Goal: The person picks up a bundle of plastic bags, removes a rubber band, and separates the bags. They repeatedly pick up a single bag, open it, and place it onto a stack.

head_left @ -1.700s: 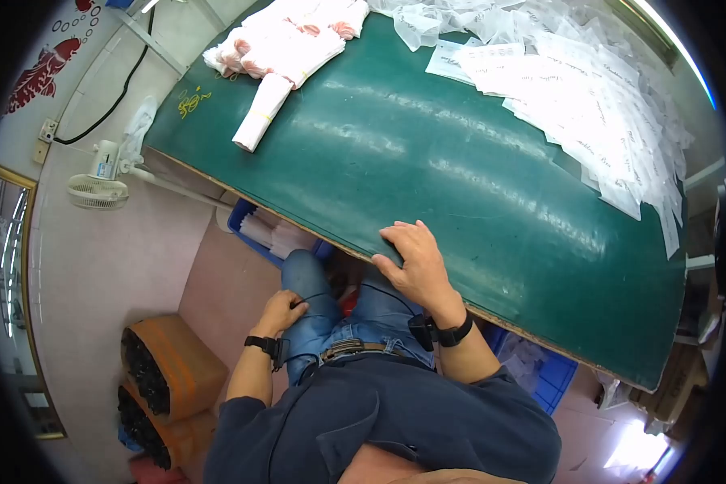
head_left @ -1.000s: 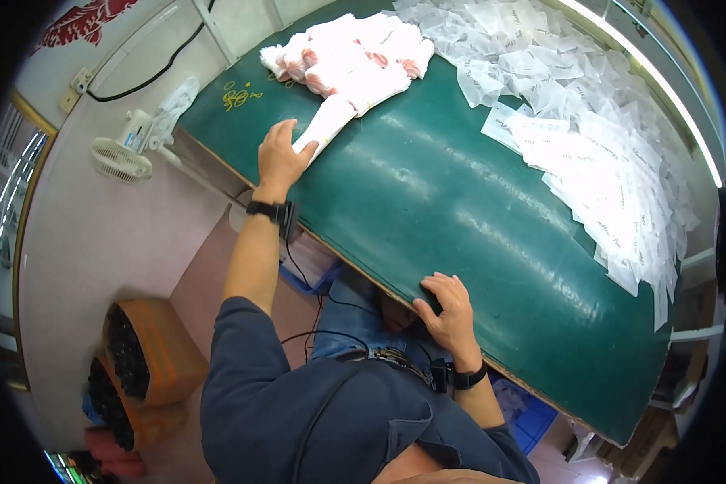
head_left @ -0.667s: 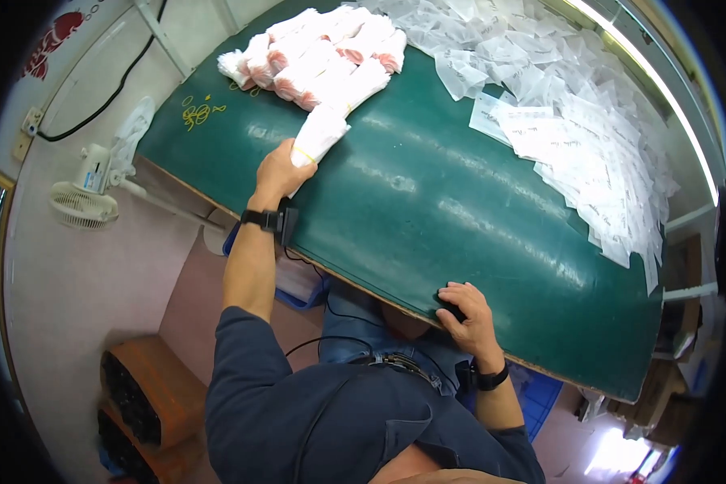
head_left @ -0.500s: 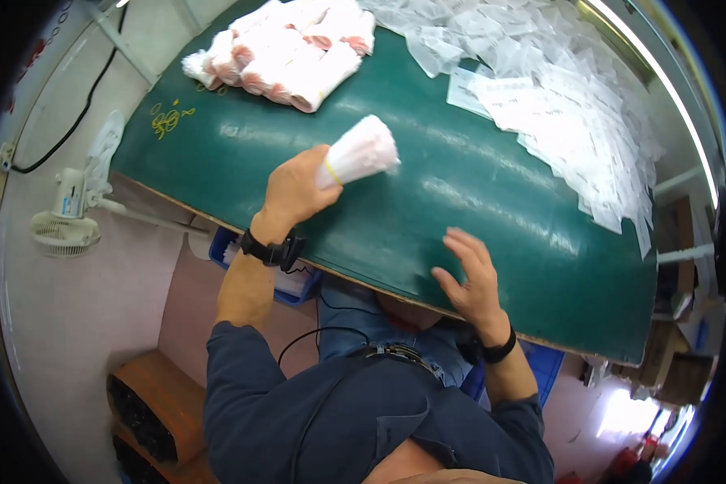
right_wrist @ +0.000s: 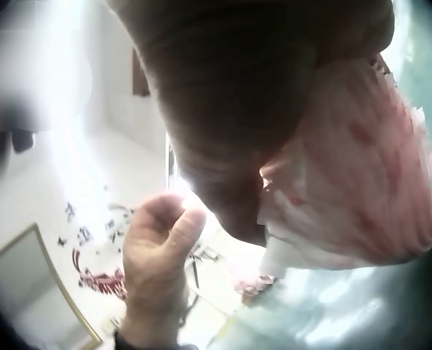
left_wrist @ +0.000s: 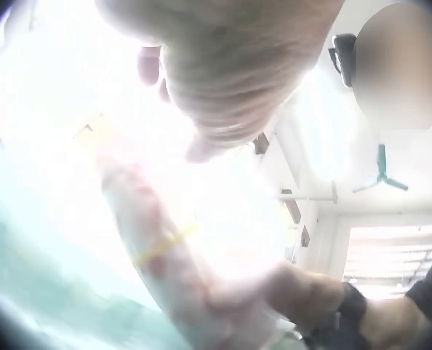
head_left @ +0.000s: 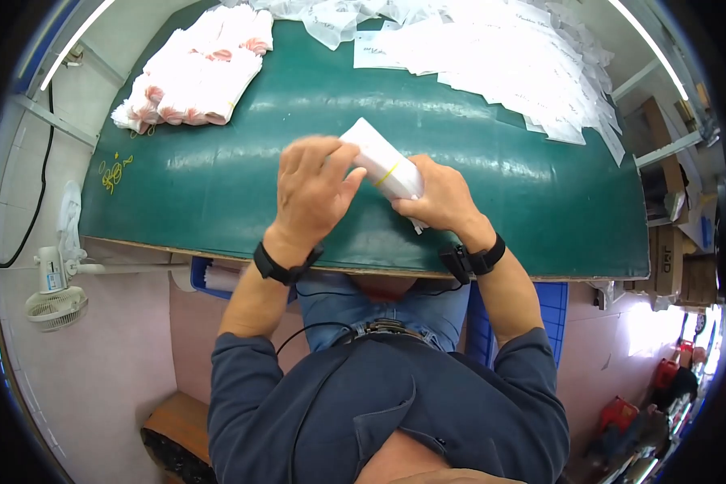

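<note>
A rolled bundle of white plastic bags [head_left: 371, 149] with a yellow rubber band [head_left: 387, 173] round it is held over the green table. My right hand [head_left: 445, 194] grips its near end, thumb across the side. Reddish print shows on the roll [right_wrist: 362, 168] in the right wrist view. My left hand [head_left: 315, 189] is raised beside the far end, fingers loosely bent and thumb apart, overlapping the bundle slightly. In the right wrist view this left hand [right_wrist: 157, 255] appears apart from the roll. Glare washes out much of the left wrist view, where the banded roll [left_wrist: 157, 240] still shows.
A pile of similar bundles [head_left: 202, 73] lies at the table's back left, with loose yellow rubber bands [head_left: 114, 172] near it. Printed translucent bags [head_left: 500, 64] spread across the back right. A fan [head_left: 55, 298] stands left of the table [head_left: 298, 105]; blue crates [head_left: 524, 319] sit below.
My left hand reached to the pile, took up the bundle and brought it toward the middle. My right hand left the table's edge and now holds it; the left has let go.
</note>
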The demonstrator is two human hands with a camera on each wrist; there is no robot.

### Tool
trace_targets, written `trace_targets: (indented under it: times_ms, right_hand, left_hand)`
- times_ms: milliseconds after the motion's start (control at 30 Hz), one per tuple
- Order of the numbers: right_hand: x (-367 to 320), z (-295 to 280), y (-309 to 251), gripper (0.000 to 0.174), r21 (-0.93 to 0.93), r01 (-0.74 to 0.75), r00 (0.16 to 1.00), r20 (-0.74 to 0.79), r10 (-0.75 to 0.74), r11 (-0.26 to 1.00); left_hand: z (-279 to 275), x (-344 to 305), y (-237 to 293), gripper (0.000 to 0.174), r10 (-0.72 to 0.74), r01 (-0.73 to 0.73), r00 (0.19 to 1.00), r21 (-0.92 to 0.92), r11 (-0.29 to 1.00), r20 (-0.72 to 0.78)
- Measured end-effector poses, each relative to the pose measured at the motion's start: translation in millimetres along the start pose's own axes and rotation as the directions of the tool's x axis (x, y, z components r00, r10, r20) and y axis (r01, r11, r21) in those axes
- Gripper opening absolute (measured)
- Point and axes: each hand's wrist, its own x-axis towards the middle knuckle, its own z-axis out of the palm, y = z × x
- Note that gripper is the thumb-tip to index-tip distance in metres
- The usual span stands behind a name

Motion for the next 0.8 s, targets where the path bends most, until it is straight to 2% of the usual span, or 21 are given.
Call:
trace_targets:
  times_ms: [33, 133, 167, 267, 333, 433, 533, 700, 800]
  right_hand:
    - [0.2, -1.0, 5.7, 0.074, 0.131, -0.049, 0.998, -0.022, 0.053, 0.99]
    - [-5.0, 9.4, 5.6, 0.071, 0.249, -0.067, 0.994, -0.065, 0.086, 0.966]
    - [-5.8, 12.5, 4.3, 0.07, 0.302, -0.074, 0.992, -0.079, 0.102, 0.95]
    - [-6.0, 16.7, 5.3, 0.069, 0.318, -0.072, 0.988, -0.109, 0.112, 0.945]
    - [-9.6, 20.7, 3.9, 0.068, 0.331, -0.078, 0.985, -0.121, 0.125, 0.94]
    - [-9.3, 24.2, -1.2, 0.062, 0.234, -0.047, 0.98, -0.175, 0.089, 0.971]
    - [-9.1, 26.1, -5.9, 0.058, 0.161, -0.012, 0.981, -0.187, 0.042, 0.987]
    - [-8.1, 26.6, -12.3, 0.052, 0.013, 0.054, 0.983, -0.174, -0.051, 0.998]
    - [-9.6, 26.7, -13.1, 0.051, 0.016, 0.085, 0.98, -0.181, -0.081, 0.996]
  left_hand:
    - [8.1, -1.8, 6.0, 0.043, 0.013, -0.013, 1.0, 0.003, 1.0, 0.002]
    - [38.5, -20.2, 25.1, 0.029, -0.189, 0.2, 0.979, -0.202, 0.959, 0.073]
    - [42.0, -21.3, 30.3, 0.029, -0.188, 0.199, 0.979, -0.194, 0.961, 0.074]
    - [50.7, -20.6, 44.2, 0.019, -0.298, 0.303, 0.953, -0.196, 0.933, 0.051]
    - [50.5, -22.2, 52.6, 0.016, -0.302, 0.311, 0.95, -0.18, 0.933, 0.076]
    - [49.0, -22.2, 57.7, 0.012, -0.311, 0.324, 0.945, -0.146, 0.935, 0.105]
    - [47.7, -27.6, 54.8, 0.007, -0.446, 0.461, 0.884, -0.097, 0.882, 0.142]
    - [42.3, -38.6, 56.0, 0.006, -0.467, 0.469, 0.874, 0.017, 0.883, 0.136]
    - [39.2, -42.6, 59.9, 0.008, -0.504, 0.519, 0.853, -0.121, 0.846, 0.134]
